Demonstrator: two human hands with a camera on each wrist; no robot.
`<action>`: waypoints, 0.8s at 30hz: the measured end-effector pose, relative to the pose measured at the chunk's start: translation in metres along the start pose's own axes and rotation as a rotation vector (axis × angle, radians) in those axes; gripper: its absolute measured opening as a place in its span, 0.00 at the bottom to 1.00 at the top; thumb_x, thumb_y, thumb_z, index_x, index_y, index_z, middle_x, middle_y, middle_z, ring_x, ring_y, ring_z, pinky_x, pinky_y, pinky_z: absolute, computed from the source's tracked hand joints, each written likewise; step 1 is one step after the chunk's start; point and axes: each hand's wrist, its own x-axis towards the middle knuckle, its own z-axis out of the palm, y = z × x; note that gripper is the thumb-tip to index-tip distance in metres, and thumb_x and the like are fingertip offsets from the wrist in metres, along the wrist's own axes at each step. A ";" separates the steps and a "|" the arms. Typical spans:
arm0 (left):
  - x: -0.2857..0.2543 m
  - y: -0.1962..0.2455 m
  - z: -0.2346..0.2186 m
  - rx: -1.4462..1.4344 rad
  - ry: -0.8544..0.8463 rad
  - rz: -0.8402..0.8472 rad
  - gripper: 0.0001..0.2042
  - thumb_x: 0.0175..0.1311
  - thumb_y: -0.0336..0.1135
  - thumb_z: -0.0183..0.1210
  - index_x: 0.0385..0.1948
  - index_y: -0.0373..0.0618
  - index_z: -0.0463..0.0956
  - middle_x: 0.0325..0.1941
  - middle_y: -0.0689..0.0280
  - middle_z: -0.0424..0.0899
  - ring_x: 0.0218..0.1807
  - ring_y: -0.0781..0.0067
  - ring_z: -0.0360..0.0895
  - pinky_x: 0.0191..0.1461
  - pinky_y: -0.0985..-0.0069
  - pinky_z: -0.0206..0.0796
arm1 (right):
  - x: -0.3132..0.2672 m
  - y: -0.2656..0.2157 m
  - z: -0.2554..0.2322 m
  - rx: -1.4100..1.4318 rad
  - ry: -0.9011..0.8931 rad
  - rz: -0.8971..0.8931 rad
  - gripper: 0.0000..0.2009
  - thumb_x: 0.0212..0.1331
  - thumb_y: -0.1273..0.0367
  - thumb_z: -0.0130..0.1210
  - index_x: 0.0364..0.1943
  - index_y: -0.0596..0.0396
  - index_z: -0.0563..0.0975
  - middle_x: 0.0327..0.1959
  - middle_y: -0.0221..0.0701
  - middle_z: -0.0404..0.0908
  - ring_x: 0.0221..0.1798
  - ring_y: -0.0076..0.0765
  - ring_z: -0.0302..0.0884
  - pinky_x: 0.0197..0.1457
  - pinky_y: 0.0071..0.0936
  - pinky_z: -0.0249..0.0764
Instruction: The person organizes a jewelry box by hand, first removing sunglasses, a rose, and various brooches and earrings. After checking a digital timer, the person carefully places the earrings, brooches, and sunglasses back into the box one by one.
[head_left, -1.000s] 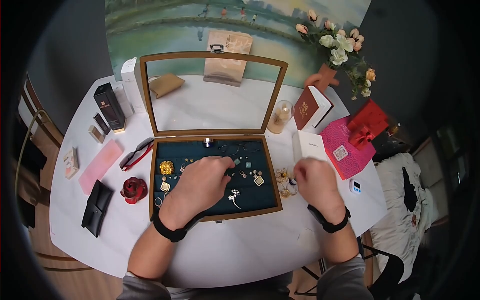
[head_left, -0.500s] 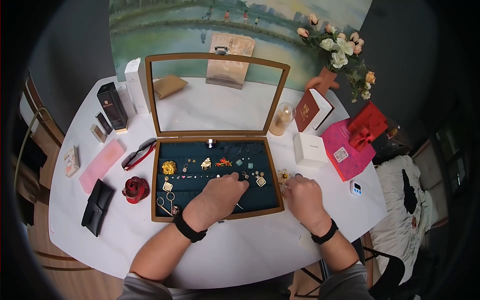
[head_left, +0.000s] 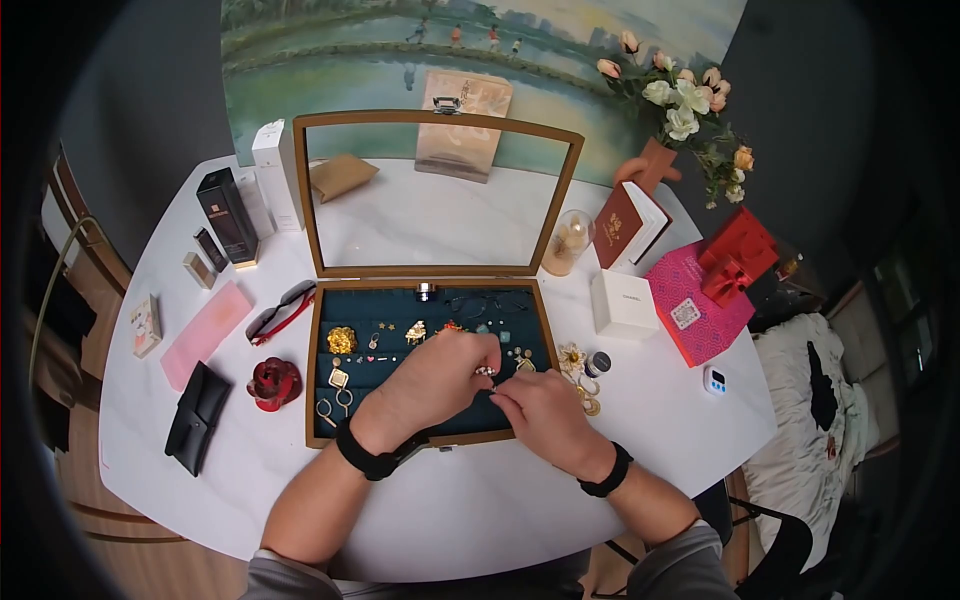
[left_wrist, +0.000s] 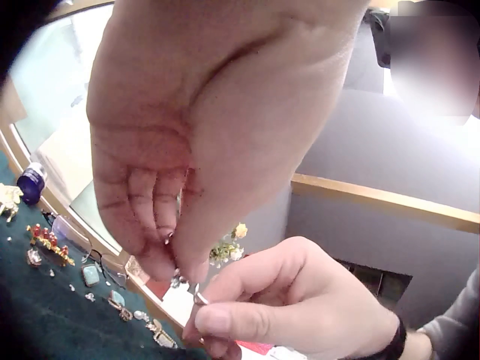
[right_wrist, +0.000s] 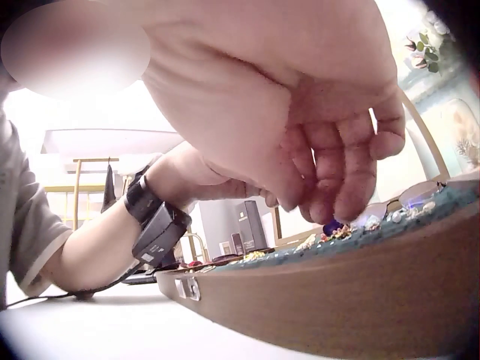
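Over the front half of the wooden jewellery box (head_left: 314, 385), the left hand (head_left: 428, 385) and right hand (head_left: 548, 415) meet at the fingertips. Between them is a small silver jewellery piece (head_left: 485, 372). In the left wrist view, the left hand (left_wrist: 217, 127) pinches the beaded part (left_wrist: 178, 282), while thumb and forefinger of the right hand (left_wrist: 300, 304) pinch its thin silver end (left_wrist: 199, 295). The right wrist view shows the right hand's (right_wrist: 300, 112) curled fingers, but not the piece clearly. A gold flower ornament (head_left: 341, 340) and pendant (head_left: 338, 379) lie on the dark green lining.
The glass lid (head_left: 578, 180) stands raised. Right of the box are gold jewellery (head_left: 572, 357), a small round jar (head_left: 598, 364) and a white box (head_left: 624, 303). To the left are a red rose-shaped object (head_left: 273, 384), sunglasses (head_left: 280, 312) and a black case (head_left: 199, 418).
The right hand has moved left from the gold jewellery beside the box to the left hand's fingertips. The left hand has lifted the silver piece off the lining, after shifting right earlier.
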 end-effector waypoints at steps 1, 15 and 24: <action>0.001 0.003 -0.003 -0.097 0.033 0.000 0.07 0.63 0.20 0.67 0.41 0.35 0.83 0.36 0.50 0.90 0.43 0.48 0.90 0.48 0.62 0.81 | 0.000 -0.002 -0.006 0.025 0.047 0.005 0.03 0.63 0.73 0.69 0.36 0.57 0.86 0.32 0.38 0.84 0.33 0.54 0.80 0.40 0.46 0.73; -0.008 0.022 -0.031 -0.049 0.249 -0.050 0.12 0.68 0.17 0.63 0.52 0.35 0.84 0.45 0.56 0.92 0.47 0.61 0.91 0.53 0.69 0.82 | -0.033 0.035 -0.058 -0.125 0.219 0.206 0.04 0.61 0.73 0.69 0.29 0.55 0.87 0.28 0.37 0.84 0.34 0.53 0.83 0.40 0.46 0.72; -0.073 0.023 -0.093 0.250 0.284 -0.253 0.14 0.64 0.23 0.71 0.51 0.38 0.85 0.47 0.55 0.91 0.50 0.59 0.88 0.54 0.66 0.79 | -0.053 0.071 -0.042 -0.327 -0.029 0.334 0.05 0.60 0.70 0.69 0.32 0.57 0.90 0.32 0.44 0.89 0.36 0.58 0.87 0.44 0.51 0.82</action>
